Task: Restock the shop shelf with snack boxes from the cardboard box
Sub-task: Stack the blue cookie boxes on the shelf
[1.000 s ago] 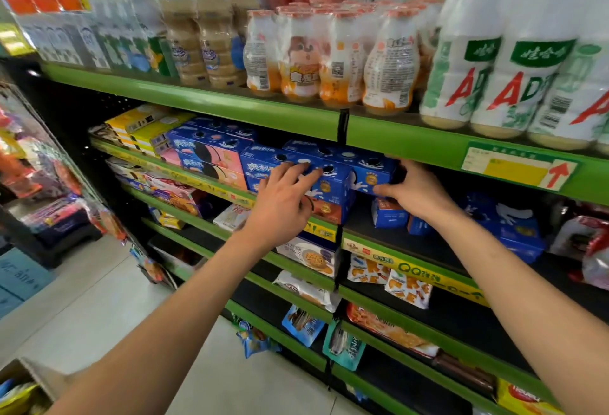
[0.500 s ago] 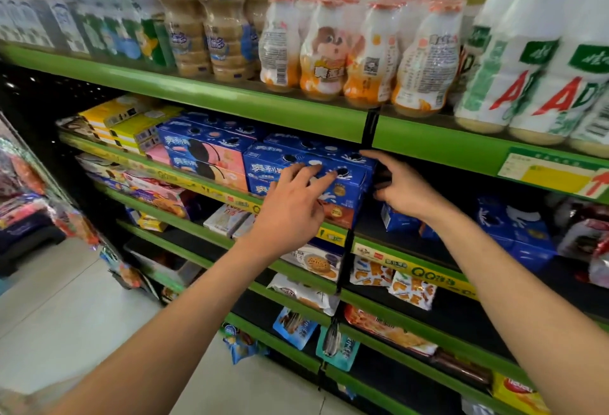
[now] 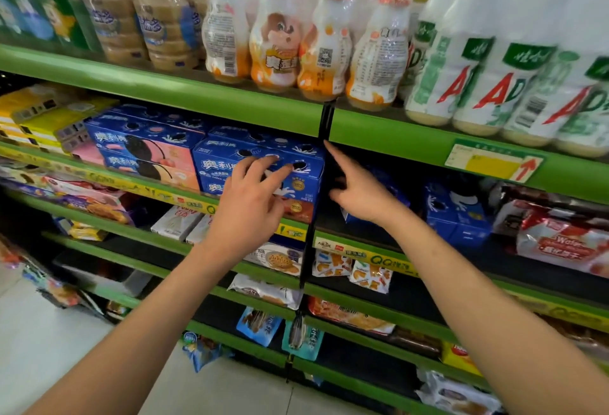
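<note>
- At the front edge of the second green shelf (image 3: 158,87), left hand (image 3: 245,199) rests spread fingertips on the top blue snack box (image 3: 263,164); fingers relaxed, gripping nothing.
- Right hand (image 3: 357,192) sits just beside the box's right end, index finger extended up against the black upright divider (image 3: 326,118), holding nothing.
- Box: glossy rectangular card, white Chinese lettering, sandwich-biscuit pictures, stacked on others.
- Above: shrink-wrapped plastic bottles (image 3: 487,62) marked "AD".
- Yellow price strip (image 3: 379,258) reads "QQ".
</note>
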Demonstrator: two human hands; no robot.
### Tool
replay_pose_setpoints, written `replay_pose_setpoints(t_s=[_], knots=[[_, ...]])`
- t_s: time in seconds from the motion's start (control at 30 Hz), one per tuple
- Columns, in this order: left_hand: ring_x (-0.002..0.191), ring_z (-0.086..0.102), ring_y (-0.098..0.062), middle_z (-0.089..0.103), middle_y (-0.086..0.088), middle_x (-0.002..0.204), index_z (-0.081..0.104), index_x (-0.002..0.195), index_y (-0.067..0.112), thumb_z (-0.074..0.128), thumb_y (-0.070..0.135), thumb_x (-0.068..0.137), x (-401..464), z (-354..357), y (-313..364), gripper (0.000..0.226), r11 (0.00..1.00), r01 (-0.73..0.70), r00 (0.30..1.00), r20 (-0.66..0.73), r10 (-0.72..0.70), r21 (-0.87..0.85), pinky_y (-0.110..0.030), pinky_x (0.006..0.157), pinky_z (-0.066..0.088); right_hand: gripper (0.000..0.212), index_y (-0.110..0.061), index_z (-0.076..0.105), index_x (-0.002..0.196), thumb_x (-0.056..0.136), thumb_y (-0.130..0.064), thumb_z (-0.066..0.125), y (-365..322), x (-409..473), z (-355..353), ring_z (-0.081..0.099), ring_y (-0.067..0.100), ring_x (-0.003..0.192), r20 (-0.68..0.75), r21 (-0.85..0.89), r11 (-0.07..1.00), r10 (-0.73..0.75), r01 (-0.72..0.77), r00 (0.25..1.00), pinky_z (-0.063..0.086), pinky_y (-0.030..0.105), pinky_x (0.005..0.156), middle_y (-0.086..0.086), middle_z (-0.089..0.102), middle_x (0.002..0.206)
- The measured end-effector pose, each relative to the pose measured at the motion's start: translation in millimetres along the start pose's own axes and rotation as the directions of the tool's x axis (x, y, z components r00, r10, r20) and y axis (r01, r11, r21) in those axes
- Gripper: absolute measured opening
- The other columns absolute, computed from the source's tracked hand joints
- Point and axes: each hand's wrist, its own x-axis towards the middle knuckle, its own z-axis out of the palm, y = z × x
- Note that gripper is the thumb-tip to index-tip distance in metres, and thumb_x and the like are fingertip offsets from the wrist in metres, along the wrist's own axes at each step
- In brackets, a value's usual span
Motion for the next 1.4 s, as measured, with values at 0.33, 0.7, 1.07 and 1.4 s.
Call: replay_pose_setpoints(t_s=[0.33, 0.7, 1.07, 1.4], knots=[[0.09, 0.059, -0.026, 0.068, -0.005, 0.098, 0.073, 0.102, 0.007, 0.063, 0.005, 0.084, -19, 47, 65, 0.022, 0.931, -0.266, 0.955, 0.067, 0.29, -0.25, -0.038, 0.077, 0.051, 0.101, -0.029, 0.021, 0.153, 0.073, -0.09, 0.038, 45, -36, -12, 0.029, 0.033, 0.144, -0.187, -0.468, 0.806, 0.309, -0.362, 0.932, 0.035, 0.045, 0.109, 0.004, 0.013, 0.165], [0.106, 0.05, -0.018, 0.058, 0.002, 0.111, 0.069, 0.112, 0.013, 0.06, 0.013, 0.091, -2, 66, 87, 0.024, 0.932, 0.056, 0.982, 0.191, 0.014, -0.359, -0.032, 0.09, 0.044, 0.095, -0.02, 0.031, 0.138, 0.066, -0.078, 0.054, 58, -46, -27, 0.042, 0.042, 0.125, -0.277, -0.548, 0.709, 0.346, -0.443, 0.897, 0.041, 0.048, 0.094, 0.013, 0.037, 0.145], [0.091, 0.074, -0.023, 0.067, -0.01, 0.115, 0.05, 0.129, 0.013, 0.062, 0.035, 0.095, 27, 53, 132, 0.042, -0.142, 0.67, 0.636, 0.662, -0.397, -0.729, -0.03, 0.076, 0.06, 0.105, -0.032, 0.023, 0.15, 0.058, -0.081, 0.035, 49, -121, -64, 0.047, 0.037, 0.123, -0.302, -0.53, 0.81, 0.098, -0.252, 0.948, 0.044, 0.045, 0.093, 0.005, 0.038, 0.146], [0.073, 0.07, -0.02, 0.065, -0.014, 0.114, 0.053, 0.129, 0.014, 0.074, 0.048, 0.082, 38, 56, 151, 0.062, -0.137, 0.807, 0.465, 0.761, -0.452, -0.574, -0.032, 0.054, 0.055, 0.107, -0.036, 0.026, 0.151, 0.054, -0.071, 0.052, 88, -163, -97, 0.032, 0.016, 0.143, -0.164, -0.21, 0.977, 0.014, -0.049, 0.986, 0.035, 0.042, 0.113, -0.01, 0.023, 0.159]])
